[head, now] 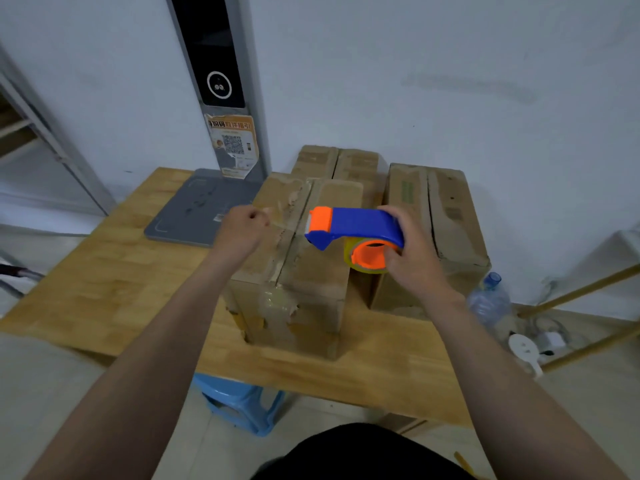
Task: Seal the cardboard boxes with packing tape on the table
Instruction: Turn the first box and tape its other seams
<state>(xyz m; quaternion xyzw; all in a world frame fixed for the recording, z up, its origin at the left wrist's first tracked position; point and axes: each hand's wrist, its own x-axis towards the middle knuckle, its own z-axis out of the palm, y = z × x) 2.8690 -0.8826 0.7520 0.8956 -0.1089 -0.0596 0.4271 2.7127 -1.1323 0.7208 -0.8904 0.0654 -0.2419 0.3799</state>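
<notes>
Front box: a tall brown cardboard box [311, 289] stands on the bench, near the front edge. Its two top flaps are folded down and meet in a line along the middle. Old clear tape is stuck on its front side.
Tape gun: a blue and orange tape gun [353, 225] is held in the air just above the front box. Its orange tip points to the left.
Tape roll: a yellowish roll of tape [367, 263] sits on the orange wheel of the tape gun.
Right hand: the right hand [412, 258] grips the tape gun, fingers curled around the blue handle and the roll.
Left hand: the left hand [239, 226] is above the left flap of the front box. Its fingers are curled and pinch the end of a thin clear strip of tape [282, 220] that runs to the tape gun's tip. The strip is hard to see.
Other boxes: a second box [353, 168] stands behind the front one. A third box [450, 209] stands to the right, close beside them.
Bench: the wooden bench [114, 282] holds all three boxes.
Grey plate: a flat grey plate [194, 213] lies on the bench, left of the boxes. A grey post [221, 81] with a black screen rises behind it, with an orange sticker [233, 143] on it.
Stool: a blue plastic stool [242, 400] stands under the bench.
Bottle: a big clear water bottle [490, 299] stands on the floor to the right.
</notes>
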